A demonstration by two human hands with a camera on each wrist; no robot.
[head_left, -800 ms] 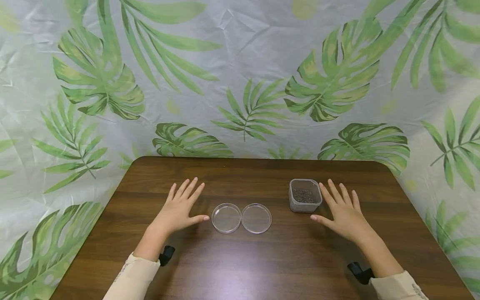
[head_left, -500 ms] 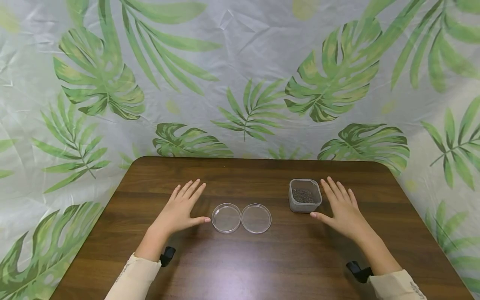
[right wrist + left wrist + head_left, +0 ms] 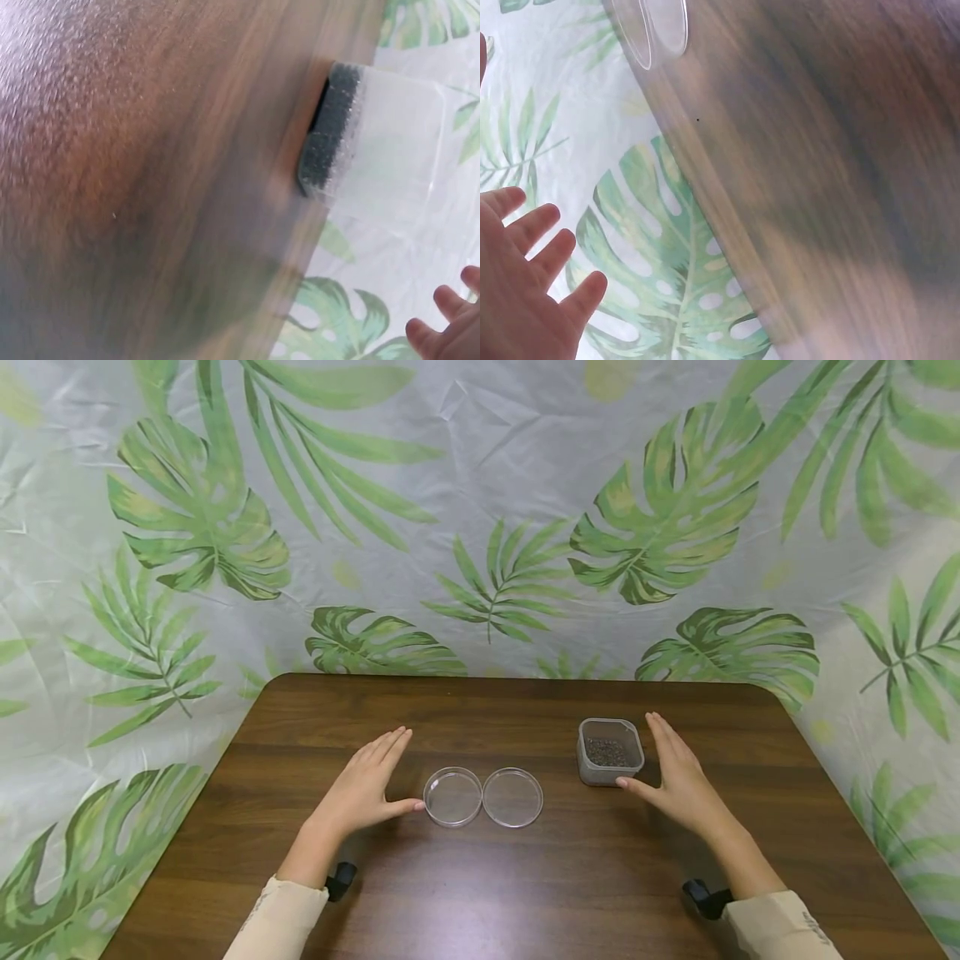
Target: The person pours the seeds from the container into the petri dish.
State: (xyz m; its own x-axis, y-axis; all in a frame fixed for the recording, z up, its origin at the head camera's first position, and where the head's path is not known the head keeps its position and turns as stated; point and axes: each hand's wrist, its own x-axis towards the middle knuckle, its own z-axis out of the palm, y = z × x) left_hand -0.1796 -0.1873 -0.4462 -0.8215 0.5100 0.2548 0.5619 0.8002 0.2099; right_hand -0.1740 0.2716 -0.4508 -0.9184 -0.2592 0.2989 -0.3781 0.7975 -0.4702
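Lying just off the thumb of the left hand (image 3: 362, 787) are two clear round dishes (image 3: 453, 798); a square tub (image 3: 604, 776) of dark grains (image 3: 606, 751) stands beside the right hand (image 3: 681, 787). Both hands hold nothing, fingers nearly straight, thumbs spread, above the table (image 3: 495, 893).

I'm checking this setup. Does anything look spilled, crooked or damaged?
Nothing clearly wrong. The left dish and right dish lie flat side by side, and the dark grains sit inside the upright tub. One tiny dark speck on the table is too small to identify.
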